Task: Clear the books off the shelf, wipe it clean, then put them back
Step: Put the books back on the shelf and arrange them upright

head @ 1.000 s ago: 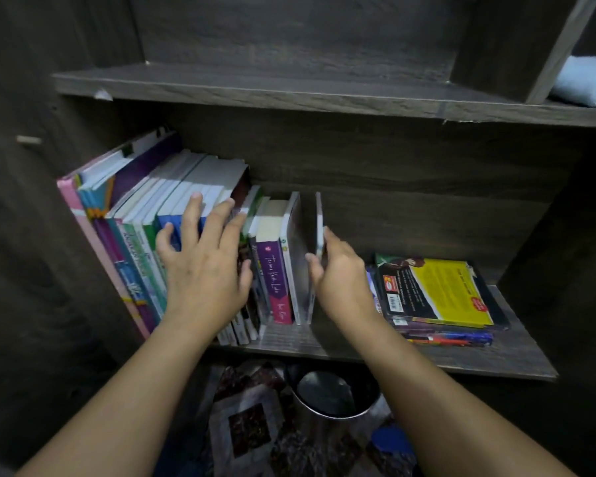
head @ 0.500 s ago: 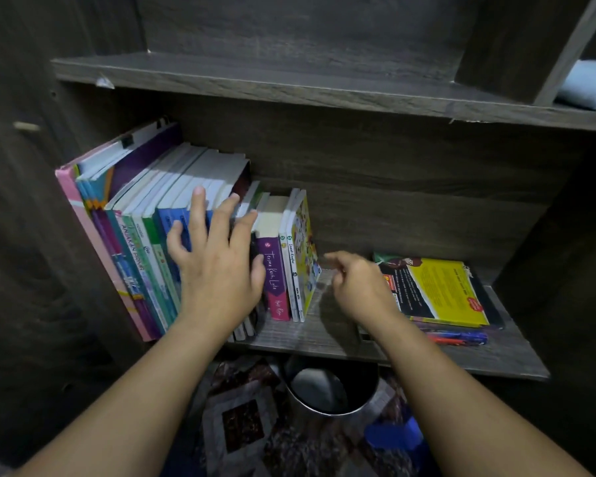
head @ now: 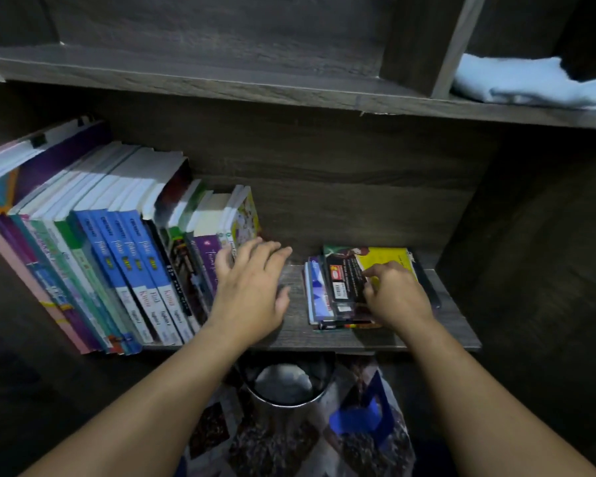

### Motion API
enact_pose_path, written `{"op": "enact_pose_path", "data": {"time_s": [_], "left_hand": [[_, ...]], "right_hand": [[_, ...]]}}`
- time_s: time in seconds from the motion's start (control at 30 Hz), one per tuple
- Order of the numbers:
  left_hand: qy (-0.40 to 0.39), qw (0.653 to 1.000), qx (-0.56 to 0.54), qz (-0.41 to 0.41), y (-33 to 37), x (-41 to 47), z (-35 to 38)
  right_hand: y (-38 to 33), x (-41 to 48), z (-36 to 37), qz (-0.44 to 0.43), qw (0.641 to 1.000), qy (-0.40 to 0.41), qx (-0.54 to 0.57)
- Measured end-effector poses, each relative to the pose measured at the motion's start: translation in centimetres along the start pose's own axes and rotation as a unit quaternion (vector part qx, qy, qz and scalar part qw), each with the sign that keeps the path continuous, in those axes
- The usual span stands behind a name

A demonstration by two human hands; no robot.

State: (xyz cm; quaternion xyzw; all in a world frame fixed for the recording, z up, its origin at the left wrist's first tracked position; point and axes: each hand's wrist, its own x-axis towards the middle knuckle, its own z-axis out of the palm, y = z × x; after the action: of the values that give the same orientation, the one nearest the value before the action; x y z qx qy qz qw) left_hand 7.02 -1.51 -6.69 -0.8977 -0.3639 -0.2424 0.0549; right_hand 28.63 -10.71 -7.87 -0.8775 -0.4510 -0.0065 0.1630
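Books [head: 117, 256] upright touched by flat-fingered left grip [head: 252, 290]; right grip [head: 396, 297] curls onto flat stack [head: 338, 280].

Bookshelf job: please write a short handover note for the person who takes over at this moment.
Left hand: open, fingers straight against the right end of the upright row of books.
Right hand: fingers curled on the flat stack; grip unclear.
Both lots are on the shelf; a pale cloth lies on the upper shelf.
Done: not clear whether wiping happened.
Left: probably the flat stack.
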Motion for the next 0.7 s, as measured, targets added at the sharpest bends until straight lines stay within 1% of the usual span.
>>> {"op": "enact_pose_path", "data": {"time_s": [0.13,0.27,0.3,0.37,0.43,0.47,0.57,0.7], "left_hand": [[-0.027,0.999,-0.039,0.015,1.8,0.3,1.1],[-0.036,0.998,-0.051,0.009,2.8,0.5,1.6],[-0.036,0.998,-0.051,0.006,2.9,0.5,1.6],[-0.035,0.998,-0.052,-0.001,3.0,0.6,1.8],[-0.041,0.998,-0.046,-0.007,2.9,0.7,1.8],[-0.043,0.998,-0.044,-0.010,2.8,0.7,1.8],[-0.035,0.998,-0.042,-0.018,2.3,0.6,1.7],[-0.017,0.999,-0.040,-0.027,1.3,0.3,1.3]], "right_hand": [[3.1,-0.1,0.0,0.070,0.997,0.003,-0.044],[5.2,0.0,0.7,0.184,0.982,-0.020,-0.041],[5.6,0.0,1.0,0.209,0.977,-0.031,-0.018],[6.0,0.3,1.6,0.250,0.964,-0.039,0.076],[6.0,0.6,1.8,0.280,0.945,-0.032,0.168],[5.9,0.8,1.8,0.289,0.938,-0.027,0.187],[5.8,1.2,1.4,0.323,0.925,-0.010,0.198],[5.2,1.6,0.9,0.365,0.912,-0.021,0.186]]}}
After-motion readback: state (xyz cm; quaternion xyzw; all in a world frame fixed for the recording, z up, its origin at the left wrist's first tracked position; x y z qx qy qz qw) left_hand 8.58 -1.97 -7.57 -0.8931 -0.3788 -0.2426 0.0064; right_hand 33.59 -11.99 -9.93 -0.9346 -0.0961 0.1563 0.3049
